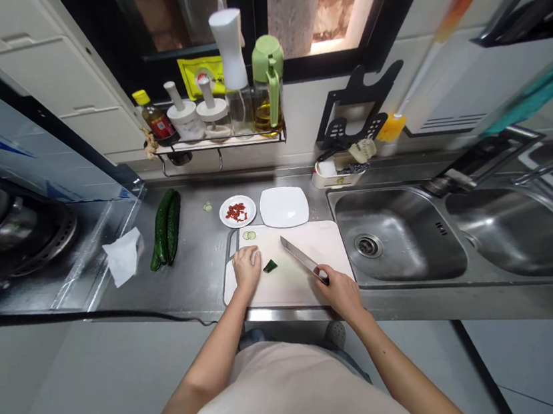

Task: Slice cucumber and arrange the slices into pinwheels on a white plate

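Observation:
My left hand (247, 269) rests on the left part of the white cutting board (327, 234), its fingers slightly bent and a little apart, and nothing shows in them. Just to its right lies a small dark green cucumber piece (270, 265). In my right hand (341, 291) is the handle of a kitchen knife (300, 254), whose blade slants up and left over the board. Two pale cucumber slices (249, 236) sit at the board's upper left. Behind the board are an unoccupied white square plate (284, 207) and a round plate (225, 219) bearing chopped red pieces.
Left on the steel counter lie whole cucumbers (167, 228) and a white paper towel (124, 257). A pot (12, 229) stands on the stove. A double sink (401, 238) adjoins the board's right side. Above hangs a rack (221, 143) of seasoning bottles.

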`<state>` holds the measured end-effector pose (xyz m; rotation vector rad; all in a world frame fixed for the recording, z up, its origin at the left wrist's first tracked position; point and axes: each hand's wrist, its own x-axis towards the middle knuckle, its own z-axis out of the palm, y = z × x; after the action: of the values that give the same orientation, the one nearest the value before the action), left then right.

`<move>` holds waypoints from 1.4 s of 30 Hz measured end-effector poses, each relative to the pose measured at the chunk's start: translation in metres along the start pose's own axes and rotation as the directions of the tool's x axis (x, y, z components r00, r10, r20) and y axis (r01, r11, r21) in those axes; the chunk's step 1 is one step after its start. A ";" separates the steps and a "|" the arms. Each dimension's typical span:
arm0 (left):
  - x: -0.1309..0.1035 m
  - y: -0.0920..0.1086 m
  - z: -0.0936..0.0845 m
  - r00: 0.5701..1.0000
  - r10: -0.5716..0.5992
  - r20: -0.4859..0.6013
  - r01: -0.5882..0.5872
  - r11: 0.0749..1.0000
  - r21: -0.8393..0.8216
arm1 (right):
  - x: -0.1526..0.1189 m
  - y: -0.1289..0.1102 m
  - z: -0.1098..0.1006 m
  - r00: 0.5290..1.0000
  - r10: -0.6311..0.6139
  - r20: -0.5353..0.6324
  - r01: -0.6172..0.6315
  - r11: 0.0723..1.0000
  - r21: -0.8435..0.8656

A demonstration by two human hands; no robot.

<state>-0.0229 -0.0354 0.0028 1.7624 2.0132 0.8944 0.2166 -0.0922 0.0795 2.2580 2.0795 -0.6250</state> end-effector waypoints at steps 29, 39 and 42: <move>-0.031 -0.007 0.013 0.950 0.310 -0.041 -0.313 0.942 -0.118 | -0.001 -0.035 -0.003 0.974 -0.123 0.191 0.143 0.985 -0.098; -0.034 -0.008 0.015 0.928 0.369 -0.054 -0.373 0.918 -0.135 | 0.000 -0.047 -0.003 0.960 -0.160 0.231 0.197 0.969 -0.147; -0.035 -0.008 0.015 0.923 0.381 -0.053 -0.384 0.915 -0.123 | 0.000 -0.049 -0.003 0.957 -0.164 0.240 0.204 0.966 -0.157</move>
<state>-0.0136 -0.0661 -0.0189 2.1158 1.6036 1.1424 0.1700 -0.0855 0.0950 1.8202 2.1513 -0.6368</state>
